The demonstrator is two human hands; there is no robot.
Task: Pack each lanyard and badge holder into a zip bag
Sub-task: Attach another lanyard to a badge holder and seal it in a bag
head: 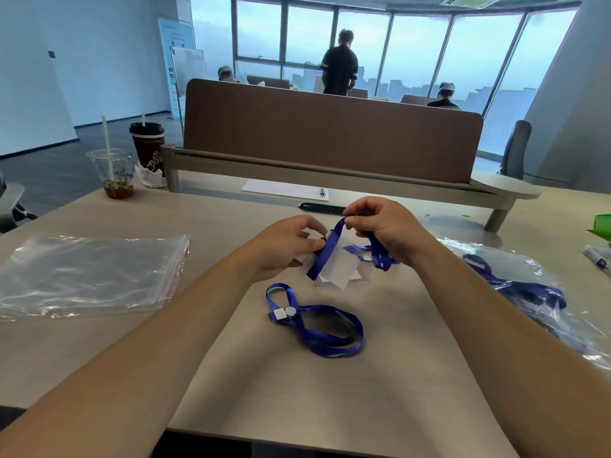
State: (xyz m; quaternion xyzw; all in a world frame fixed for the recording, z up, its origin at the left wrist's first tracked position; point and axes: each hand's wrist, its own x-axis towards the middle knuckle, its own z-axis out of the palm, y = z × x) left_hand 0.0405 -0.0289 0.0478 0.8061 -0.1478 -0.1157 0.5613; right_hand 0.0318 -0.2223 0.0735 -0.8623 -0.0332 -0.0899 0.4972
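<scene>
— Two bare arms (148, 342) reach out over the table (297, 408), close to us. What lies between them?

— That is a second lanyard (317, 328). It is blue and curled in loops, flat on the table, with a little white clip on it. No hand touches it.

— And the hands?

— They are a bit farther out, close together. The left hand (284, 246) has its fingers curled and pinches the top of a badge holder (337, 271), which has a white card in it. The fingers hide the clip, so I cannot tell how it is joined.

— And the other one?

— The right hand (383, 226) pinches a blue lanyard (325, 252) between thumb and finger. The strap runs down across the white card. The rest of it hangs in a bunch under that hand.

— Where are the bags?

— Clear zip bags (89, 276) lie in a flat pile on the left side of the table, well apart from the hands. On the right lies a filled bag (529, 285) with blue straps inside.

— What else is there?

— A clear cup (114, 173) and a dark cup (148, 147), both with straws, stand at the far left corner. A sheet of paper (284, 190) lies by the brown divider (330, 133), with a pen (322, 192) on it.
</scene>
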